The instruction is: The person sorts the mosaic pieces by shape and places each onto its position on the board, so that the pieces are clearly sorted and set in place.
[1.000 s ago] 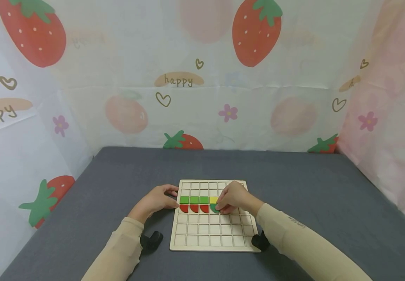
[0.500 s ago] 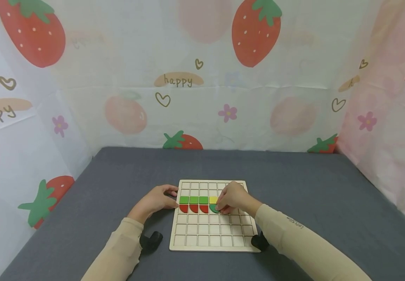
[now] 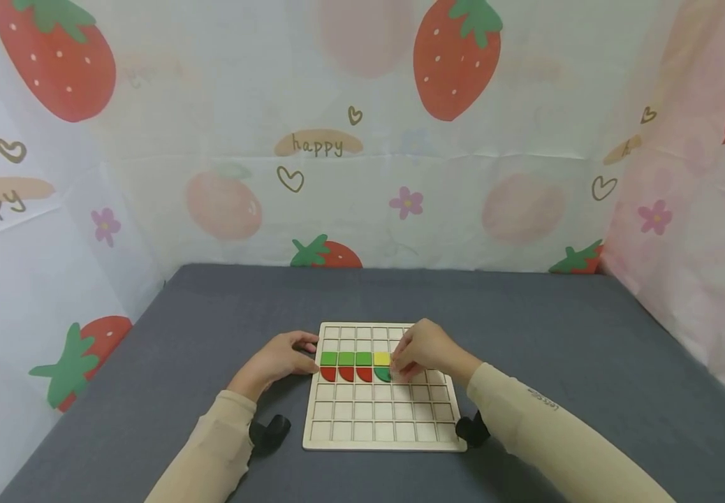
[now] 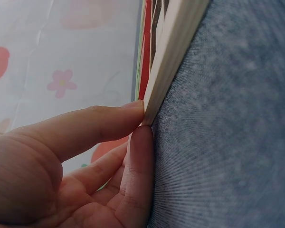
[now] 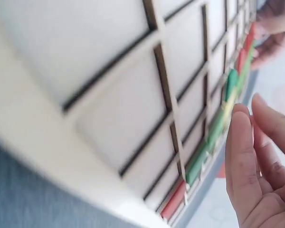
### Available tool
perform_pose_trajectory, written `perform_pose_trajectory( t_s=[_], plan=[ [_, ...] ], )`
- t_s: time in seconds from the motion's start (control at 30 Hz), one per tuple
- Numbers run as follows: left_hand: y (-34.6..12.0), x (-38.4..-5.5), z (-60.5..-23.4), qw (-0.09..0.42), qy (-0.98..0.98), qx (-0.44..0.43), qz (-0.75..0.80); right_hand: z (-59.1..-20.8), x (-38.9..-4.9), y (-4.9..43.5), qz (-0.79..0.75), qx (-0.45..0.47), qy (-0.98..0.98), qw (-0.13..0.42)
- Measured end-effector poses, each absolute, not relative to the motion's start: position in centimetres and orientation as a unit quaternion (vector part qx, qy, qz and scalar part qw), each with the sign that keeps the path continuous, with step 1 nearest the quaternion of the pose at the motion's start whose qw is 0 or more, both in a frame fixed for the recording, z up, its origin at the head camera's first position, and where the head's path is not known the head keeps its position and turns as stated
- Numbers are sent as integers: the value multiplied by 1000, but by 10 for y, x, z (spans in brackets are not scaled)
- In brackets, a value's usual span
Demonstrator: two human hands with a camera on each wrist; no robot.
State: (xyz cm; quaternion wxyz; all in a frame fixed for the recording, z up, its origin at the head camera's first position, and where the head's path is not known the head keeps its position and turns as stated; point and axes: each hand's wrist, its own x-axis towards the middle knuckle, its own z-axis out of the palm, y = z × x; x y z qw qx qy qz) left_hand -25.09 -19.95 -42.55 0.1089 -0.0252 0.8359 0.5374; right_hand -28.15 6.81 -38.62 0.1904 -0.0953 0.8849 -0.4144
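Observation:
A pale wooden grid board (image 3: 356, 434) lies flat on the table. Three light green squares (image 3: 346, 359) and a yellow square (image 3: 381, 359) fill cells in one row. Nearer the person, three red quarter-rounds (image 3: 346, 374) and a dark green quarter-round (image 3: 383, 375) sit in cells. My left hand (image 3: 276, 360) touches the board's left edge with thumb and fingertips. My right hand (image 3: 428, 349) hovers just right of the dark green quarter-round; its thumb and index finger (image 5: 242, 142) are apart with nothing between them.
The right wrist view shows more green pieces (image 5: 197, 161) and a red piece (image 5: 173, 199) along the board, hidden by the hand in the head view. Black wrist devices (image 3: 270, 433) sit below both sleeves. A strawberry-print curtain (image 3: 450, 209) encloses the dark grey table (image 3: 513, 307).
My right hand has let go of the dark green quarter-round and moved slightly up and right, leaving the piece in its cell. The left hand stays at the board's edge.

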Motion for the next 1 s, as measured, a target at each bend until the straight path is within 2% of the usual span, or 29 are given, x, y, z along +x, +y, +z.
perform_pose_trajectory(
  t_s=[0.37,1.0],
  plan=[
    [-198,-252,-426,110,838,-31,533,-371,-274,114,-423,-102,881,186],
    [-197,-252,-425,106,841,-39,529,-375,-256,197,-408,-70,892,184]
  ],
)
